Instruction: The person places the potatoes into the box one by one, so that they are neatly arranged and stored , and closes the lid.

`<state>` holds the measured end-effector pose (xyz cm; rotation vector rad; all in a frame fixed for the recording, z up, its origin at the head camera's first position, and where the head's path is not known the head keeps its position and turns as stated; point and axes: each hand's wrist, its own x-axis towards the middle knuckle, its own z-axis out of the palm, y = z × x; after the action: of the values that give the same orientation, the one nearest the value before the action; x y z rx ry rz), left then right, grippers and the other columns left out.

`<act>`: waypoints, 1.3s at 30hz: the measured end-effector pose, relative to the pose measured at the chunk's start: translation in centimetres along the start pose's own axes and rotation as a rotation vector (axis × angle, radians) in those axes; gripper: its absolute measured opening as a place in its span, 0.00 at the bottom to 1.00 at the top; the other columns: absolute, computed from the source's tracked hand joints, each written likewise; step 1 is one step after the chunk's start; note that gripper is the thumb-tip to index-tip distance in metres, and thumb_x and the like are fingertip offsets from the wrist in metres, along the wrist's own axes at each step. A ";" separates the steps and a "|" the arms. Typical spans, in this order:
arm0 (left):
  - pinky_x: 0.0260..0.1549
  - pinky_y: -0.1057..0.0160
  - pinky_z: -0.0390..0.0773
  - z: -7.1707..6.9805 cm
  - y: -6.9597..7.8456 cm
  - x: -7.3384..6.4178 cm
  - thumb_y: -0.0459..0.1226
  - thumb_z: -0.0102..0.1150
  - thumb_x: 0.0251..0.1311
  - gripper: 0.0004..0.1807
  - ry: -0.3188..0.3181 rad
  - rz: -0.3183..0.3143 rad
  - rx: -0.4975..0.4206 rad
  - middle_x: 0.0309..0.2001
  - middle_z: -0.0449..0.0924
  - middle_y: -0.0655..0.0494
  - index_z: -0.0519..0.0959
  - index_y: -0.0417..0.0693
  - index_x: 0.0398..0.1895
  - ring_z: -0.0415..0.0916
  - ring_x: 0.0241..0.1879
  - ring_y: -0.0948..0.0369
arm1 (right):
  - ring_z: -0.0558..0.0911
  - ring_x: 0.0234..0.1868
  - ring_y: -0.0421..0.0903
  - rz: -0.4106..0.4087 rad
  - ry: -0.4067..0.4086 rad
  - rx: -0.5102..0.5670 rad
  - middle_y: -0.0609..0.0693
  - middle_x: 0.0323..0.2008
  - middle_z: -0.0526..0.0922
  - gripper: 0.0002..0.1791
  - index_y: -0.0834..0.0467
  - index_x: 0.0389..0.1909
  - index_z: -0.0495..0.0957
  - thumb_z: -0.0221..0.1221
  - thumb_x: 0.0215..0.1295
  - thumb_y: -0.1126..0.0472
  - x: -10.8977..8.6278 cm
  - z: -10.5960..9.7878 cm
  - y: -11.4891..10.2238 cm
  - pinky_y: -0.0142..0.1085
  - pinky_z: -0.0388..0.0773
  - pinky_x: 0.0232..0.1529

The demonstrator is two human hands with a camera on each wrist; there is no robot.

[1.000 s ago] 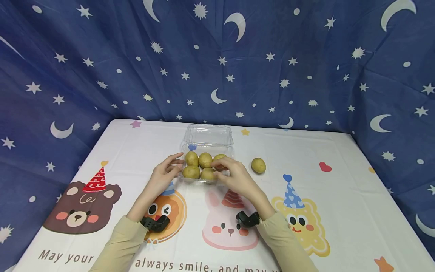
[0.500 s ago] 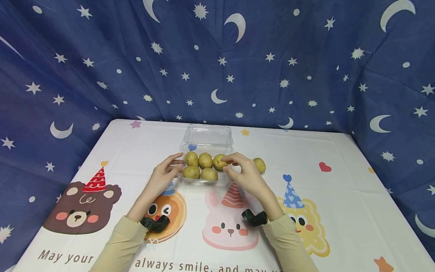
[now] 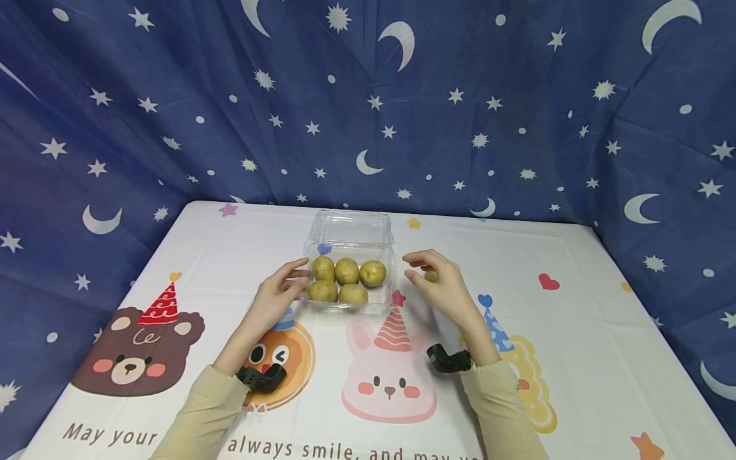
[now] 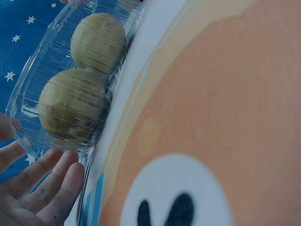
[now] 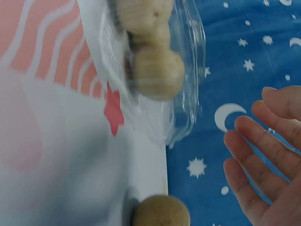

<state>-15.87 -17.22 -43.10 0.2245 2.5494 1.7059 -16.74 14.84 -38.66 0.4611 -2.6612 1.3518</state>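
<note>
A clear plastic clamshell box [image 3: 381, 299] lies with its lid [image 3: 352, 228] folded back in the head view. Several potatoes [image 3: 347, 271] fill its back row and front left; the front right spot is bare. My left hand [image 3: 278, 289] rests its fingertips at the box's left wall, fingers relaxed, as the left wrist view of the hand [image 4: 44, 190] also shows. To the right of the box, my right hand [image 3: 443, 285] has nothing in its spread fingers. It partly hides a loose potato [image 3: 431, 276], which the right wrist view shows as a rounded potato [image 5: 162, 213] on the cloth.
A white printed tablecloth [image 3: 230, 237] with cartoon animals and lettering covers the table. Behind it hangs a dark blue curtain [image 3: 437, 128] with stars and moons. A black wrist camera [image 3: 263, 378] sits on the left wrist, another camera [image 3: 448, 359] on the right.
My right hand has drawn away from the potatoes in the box and moved right, over toward the loose potato. The left hand has stayed at the box's left side.
</note>
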 end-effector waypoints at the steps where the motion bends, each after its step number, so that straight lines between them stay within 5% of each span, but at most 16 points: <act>1: 0.41 0.62 0.83 0.0 0.4 -0.1 0.38 0.49 0.71 0.24 -0.001 -0.007 0.003 0.58 0.76 0.38 0.65 0.48 0.69 0.80 0.51 0.46 | 0.80 0.51 0.53 0.011 0.003 0.011 0.54 0.49 0.82 0.14 0.57 0.50 0.80 0.61 0.63 0.62 0.0 -0.2 0.2 0.51 0.78 0.54; 6: 0.43 0.57 0.83 -0.1 1.9 -0.6 0.35 0.47 0.71 0.24 -0.008 -0.019 0.013 0.59 0.75 0.35 0.65 0.44 0.69 0.79 0.51 0.44 | 0.81 0.52 0.54 0.044 0.024 0.046 0.57 0.50 0.81 0.14 0.58 0.50 0.80 0.61 0.63 0.63 -0.1 -1.1 1.2 0.49 0.78 0.55; 11: 0.42 0.61 0.83 0.0 0.1 0.0 0.39 0.49 0.71 0.25 -0.005 -0.010 -0.001 0.59 0.76 0.39 0.65 0.50 0.70 0.80 0.51 0.47 | 0.80 0.53 0.54 0.051 0.041 0.026 0.59 0.50 0.81 0.16 0.58 0.51 0.79 0.61 0.62 0.64 -0.2 -1.9 2.1 0.49 0.76 0.57; 28: 0.42 0.60 0.83 -0.1 -0.1 0.0 0.38 0.49 0.70 0.25 0.001 0.001 -0.002 0.58 0.76 0.39 0.65 0.49 0.70 0.80 0.50 0.47 | 0.74 0.60 0.59 0.126 -0.079 -0.104 0.60 0.59 0.75 0.25 0.61 0.61 0.71 0.62 0.62 0.64 -0.4 -2.7 5.5 0.53 0.71 0.61; 39: 0.42 0.62 0.83 0.0 -0.3 0.2 0.36 0.48 0.71 0.25 -0.001 0.001 0.008 0.58 0.76 0.37 0.64 0.46 0.70 0.80 0.51 0.46 | 0.77 0.55 0.61 0.180 -0.144 -0.169 0.61 0.60 0.73 0.32 0.59 0.65 0.67 0.65 0.59 0.61 -0.8 -2.4 6.0 0.53 0.75 0.56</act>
<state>-16.06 -17.34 -43.33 0.2277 2.5559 1.6962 -17.95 20.27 -42.00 0.3179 -2.9672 1.1621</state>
